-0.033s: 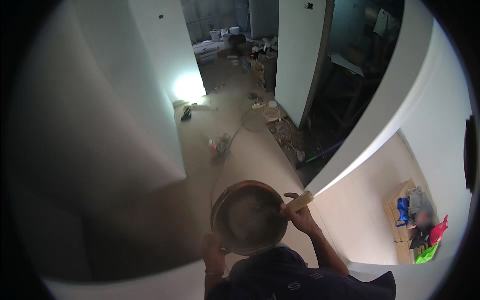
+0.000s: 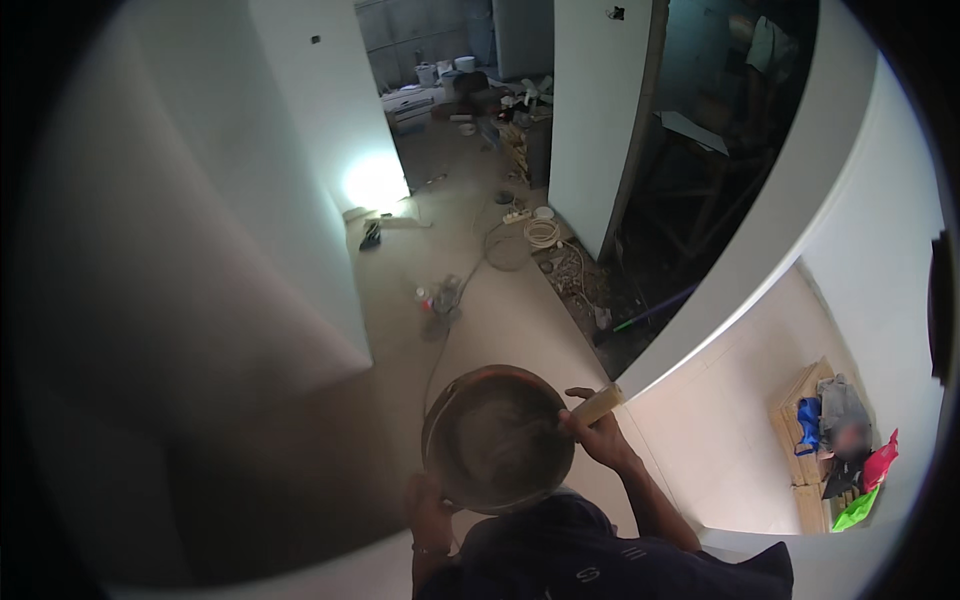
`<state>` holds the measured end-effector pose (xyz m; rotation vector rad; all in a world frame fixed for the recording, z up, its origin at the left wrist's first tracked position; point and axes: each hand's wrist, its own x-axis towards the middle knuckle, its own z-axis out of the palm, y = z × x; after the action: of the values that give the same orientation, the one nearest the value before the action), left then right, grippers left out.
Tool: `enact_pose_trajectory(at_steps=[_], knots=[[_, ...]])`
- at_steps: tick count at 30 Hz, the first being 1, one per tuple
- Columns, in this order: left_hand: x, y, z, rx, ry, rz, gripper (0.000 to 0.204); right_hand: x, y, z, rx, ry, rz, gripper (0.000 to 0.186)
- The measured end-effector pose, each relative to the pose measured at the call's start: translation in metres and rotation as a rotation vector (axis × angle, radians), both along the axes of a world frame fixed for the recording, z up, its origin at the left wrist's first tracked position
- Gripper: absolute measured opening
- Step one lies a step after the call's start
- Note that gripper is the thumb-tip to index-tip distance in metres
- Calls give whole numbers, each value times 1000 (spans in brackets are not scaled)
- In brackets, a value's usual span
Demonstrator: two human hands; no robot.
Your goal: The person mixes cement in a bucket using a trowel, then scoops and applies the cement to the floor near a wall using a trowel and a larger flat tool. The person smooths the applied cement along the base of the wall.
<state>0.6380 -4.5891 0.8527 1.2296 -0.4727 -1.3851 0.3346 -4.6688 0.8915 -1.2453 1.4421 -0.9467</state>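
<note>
A round, dark bucket or basin point(image 2: 480, 385) is held in front of my body, its opening facing up. Grey, smeared residue coats the inside. At its lower left rim my left hand point(image 2: 430, 512) grips the edge, fingers partly hidden. My right hand point(image 2: 597, 440) is closed at the right rim around a tool with a thick pale handle point(image 2: 600, 405), which sticks out up and to the right. One finger of that hand points out over the rim. The tool's working end cannot be made out.
A bright lamp glow point(image 2: 376, 185) lights the left wall's end. Coiled white cable point(image 2: 541, 235) and debris lie by the dark doorway, where another person point(image 2: 765, 60) stands. A red-and-clear object point(image 2: 440, 297) sits on the floor. Boxes point(image 2: 800, 420) with bags and cloths stand right.
The view has shifted very slightly. Both hands keep their grips on the bucket and the tool, with barely any movement.
</note>
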Motion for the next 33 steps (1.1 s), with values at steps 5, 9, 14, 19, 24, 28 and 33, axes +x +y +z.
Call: enact_pose_trajectory(at_steps=[5, 9, 14, 19, 24, 28, 33], knots=[[33, -152, -39, -164, -586, -128, 25, 19, -177, -14, 28, 39, 79, 65], [24, -302, -2, -80, -272, 7, 19, 34, -333, -10, -1, 40, 72, 74], [56, -466, -42, -113, -324, -84, 24, 47, -483, -35, 22, -5, 45, 74], [28, -667, 2, 4, -92, -112, 22, 25, -647, -15, -7, -33, -73, 67], [7, -839, 0, -7, -41, -207, 22, -4, -779, -15, 19, -75, -198, 62], [-13, -976, -8, -18, -68, -282, 24, -27, -898, -35, 2, -60, -270, 60], [-47, -1119, -6, 31, -50, -271, 24, -54, -1048, -35, -57, -24, -282, 54]])
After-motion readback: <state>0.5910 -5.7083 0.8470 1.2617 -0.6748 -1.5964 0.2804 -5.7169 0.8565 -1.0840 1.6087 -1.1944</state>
